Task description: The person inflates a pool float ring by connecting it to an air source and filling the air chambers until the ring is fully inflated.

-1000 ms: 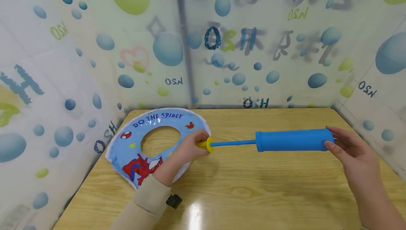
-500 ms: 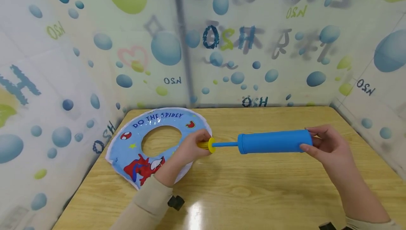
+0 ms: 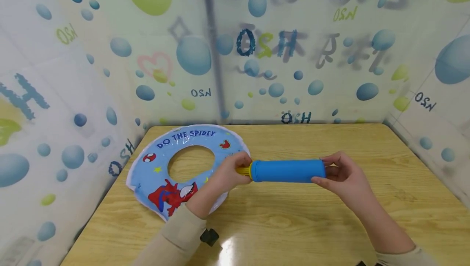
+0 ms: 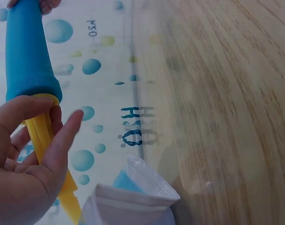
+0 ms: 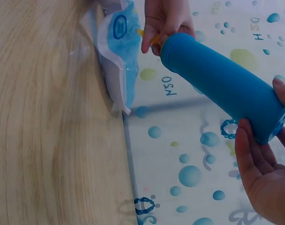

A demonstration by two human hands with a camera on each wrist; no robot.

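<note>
In the head view, your left hand [image 3: 232, 171] grips the yellow handle [image 3: 243, 171], fingers curled round it, and your right hand [image 3: 346, 178] holds the far end of the blue pump barrel [image 3: 288, 171] between thumb and fingers; the barrel lies nearly level above the table [image 3: 293, 217], right up against the handle, and the swim ring [image 3: 146, 178] rests on the table beside it, partly behind your left forearm; this looks like the pushed-in end of a pump stroke, so the next move probably calls for drawing the barrel out with your right hand, your left holding the handle steady; your left hand covers much of the handle, and both sleeves are cut by the lower edge;

In the left wrist view, the handle runs down past your palm to a narrow yellow tip [image 4: 71, 208] near the ring; whether it sits in a valve you cannot tell here, and the barrel's far end is cut off at the top;

In the right wrist view, your digits clasp the barrel's end from two sides; that hand runs off the right edge, and the ring shows only in part
</note>
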